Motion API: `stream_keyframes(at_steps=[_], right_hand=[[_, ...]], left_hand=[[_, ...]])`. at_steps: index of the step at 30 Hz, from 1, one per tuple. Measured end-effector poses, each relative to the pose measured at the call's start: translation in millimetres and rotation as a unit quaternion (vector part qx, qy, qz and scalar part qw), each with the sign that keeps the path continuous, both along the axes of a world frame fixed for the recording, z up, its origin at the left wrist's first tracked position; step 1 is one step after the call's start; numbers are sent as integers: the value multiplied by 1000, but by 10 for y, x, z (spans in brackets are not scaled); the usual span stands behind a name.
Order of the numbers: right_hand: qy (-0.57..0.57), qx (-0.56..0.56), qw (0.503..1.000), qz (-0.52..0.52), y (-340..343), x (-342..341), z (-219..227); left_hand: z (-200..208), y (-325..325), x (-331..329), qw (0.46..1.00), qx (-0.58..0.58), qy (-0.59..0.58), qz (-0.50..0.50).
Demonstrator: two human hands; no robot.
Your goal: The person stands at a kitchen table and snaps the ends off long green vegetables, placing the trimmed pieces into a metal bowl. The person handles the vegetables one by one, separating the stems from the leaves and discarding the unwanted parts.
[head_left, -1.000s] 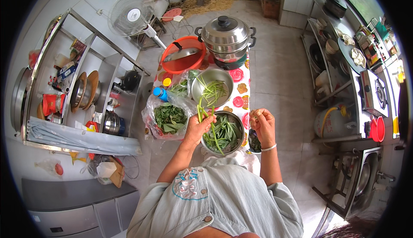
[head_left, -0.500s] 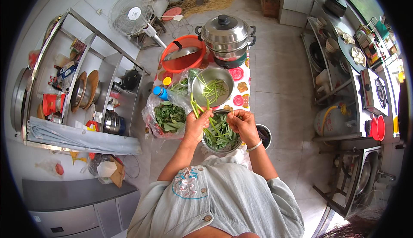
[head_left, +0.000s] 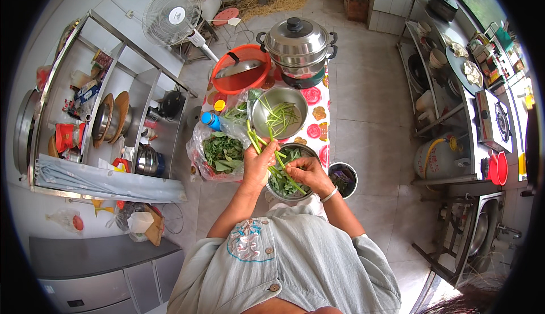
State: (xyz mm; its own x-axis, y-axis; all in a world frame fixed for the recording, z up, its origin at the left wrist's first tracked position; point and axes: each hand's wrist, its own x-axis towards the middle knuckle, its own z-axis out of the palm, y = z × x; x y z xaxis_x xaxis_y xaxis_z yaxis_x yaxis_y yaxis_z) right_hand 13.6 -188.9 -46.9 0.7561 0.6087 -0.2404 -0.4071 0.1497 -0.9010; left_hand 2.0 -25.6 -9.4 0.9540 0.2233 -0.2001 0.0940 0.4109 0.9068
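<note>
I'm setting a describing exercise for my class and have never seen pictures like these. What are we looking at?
There is no machine, just a person's two bare hands. A head-worn camera looks down; its wide fisheye lens bends straight edges.

The left hand holds green stems. The right hand has its fingertips at them; whether it grips is hard to see. Below is a metal bowl of leaves.

On the table, under a patterned cloth, stand a second bowl with stems inside, a plastic bag of leaves, an orange basin and a lidded steel pot.
</note>
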Motion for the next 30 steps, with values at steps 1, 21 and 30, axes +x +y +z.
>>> stream_keyframes(at_steps=[1, 21, 30], right_hand=[[5, 4, 1000, 3, -2, 3, -33], [-99, 17, 987, -122, 28, 1, -52], [47, 156, 974, -156, -98, 93, -6]], left_hand=[[-13, -1, 1, 1000, -2, -2, -1], [-183, 157, 17, 987, -99, 104, -71], [-42, 12, -63, 973, 17, 114, -200]])
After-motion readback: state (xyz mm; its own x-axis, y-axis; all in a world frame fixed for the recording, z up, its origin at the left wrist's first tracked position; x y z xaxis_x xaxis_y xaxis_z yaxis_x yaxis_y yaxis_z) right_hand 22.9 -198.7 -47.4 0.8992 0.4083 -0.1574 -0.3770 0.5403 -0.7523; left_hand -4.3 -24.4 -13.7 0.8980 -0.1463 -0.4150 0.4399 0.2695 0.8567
